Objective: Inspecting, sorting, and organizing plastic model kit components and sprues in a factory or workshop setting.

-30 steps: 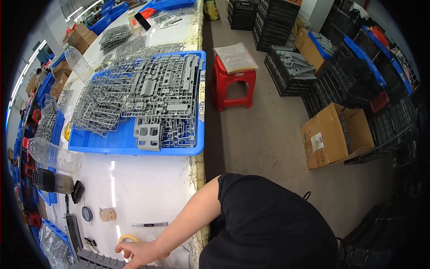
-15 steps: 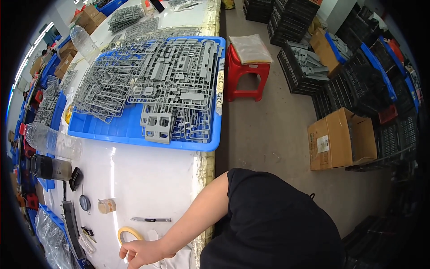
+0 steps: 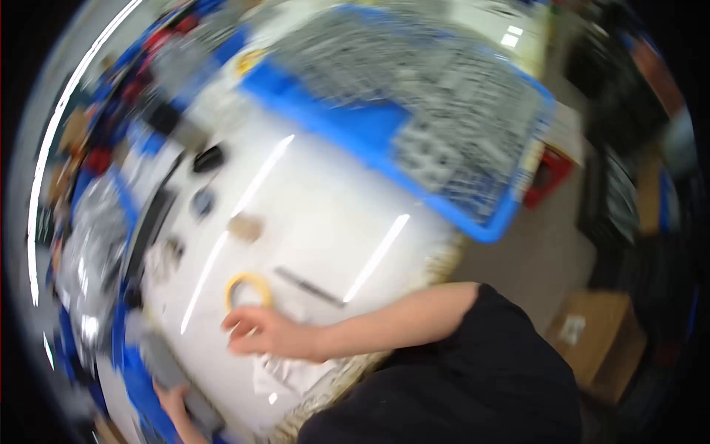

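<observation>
Left hand (image 3: 173,400), 8 o'clock from my right hand (image 3: 270,333), closed on long grey piece (image 3: 167,357), blurred. Right: fingers loosely parted over white counter (image 3: 347,214), nothing seen in grasp. Yellow tape roll (image 3: 249,278) just beyond, 11 o'clock. Thin dark tool (image 3: 310,287) near, 1 o'clock. Farther, 1 o'clock, blue tray (image 3: 362,139) heaped with grey lattice frames (image 3: 444,96).

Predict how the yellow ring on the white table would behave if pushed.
Lying flat, the yellow ring would probably slide rather than roll; the shiny white table looks slick. Its open centre suggests it's fairly light.
</observation>
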Motion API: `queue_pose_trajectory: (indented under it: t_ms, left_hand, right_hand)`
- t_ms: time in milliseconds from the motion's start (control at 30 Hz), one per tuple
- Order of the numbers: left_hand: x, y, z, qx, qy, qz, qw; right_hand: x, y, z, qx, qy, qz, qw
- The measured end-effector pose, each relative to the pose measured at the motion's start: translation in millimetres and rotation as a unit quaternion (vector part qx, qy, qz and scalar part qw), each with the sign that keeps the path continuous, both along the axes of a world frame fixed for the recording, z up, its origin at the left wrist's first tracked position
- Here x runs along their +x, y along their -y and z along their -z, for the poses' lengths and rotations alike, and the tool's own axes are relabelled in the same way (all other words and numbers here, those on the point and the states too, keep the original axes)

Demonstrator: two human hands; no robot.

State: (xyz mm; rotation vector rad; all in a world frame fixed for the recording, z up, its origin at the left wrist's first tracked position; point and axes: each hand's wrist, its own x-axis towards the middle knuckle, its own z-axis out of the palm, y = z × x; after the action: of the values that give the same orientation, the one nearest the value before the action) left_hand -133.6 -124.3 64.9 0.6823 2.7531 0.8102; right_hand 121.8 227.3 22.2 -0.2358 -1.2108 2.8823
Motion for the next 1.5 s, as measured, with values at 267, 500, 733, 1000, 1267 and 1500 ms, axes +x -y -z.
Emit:
queue_pose_trajectory:
  t_ms: [267, 500, 733, 1000, 1267, 1500]
  left_hand:
    - [-18, -28, 2, -0.137, 0.055, -0.346, 0.926]
    - [-33, -56, 0, -0.183, 0.069, -0.352, 0.915]
    - [-47, -51, 14, -0.220, 0.022, -0.314, 0.923]
    - [-55, -56, 7, -0.245, 0.016, -0.289, 0.925]
    - [-51, -51, -5, -0.217, 0.005, -0.260, 0.941]
    - [-44, -48, -2, -0.203, -0.082, -0.232, 0.948]
  right_hand:
    - [8, 15, -24, -0.007, 0.024, -0.043, 0.999]
    - [5, 12, -20, -0.010, 0.034, -0.023, 0.999]
    - [5, 17, -22, -0.021, 0.043, -0.002, 0.999]
    - [8, 20, -20, -0.018, 0.048, 0.006, 0.999]
    - [2, 23, -18, -0.006, 0.070, 0.022, 0.997]
    - [0, 24, -17, -0.004, 0.074, 0.026, 0.997]
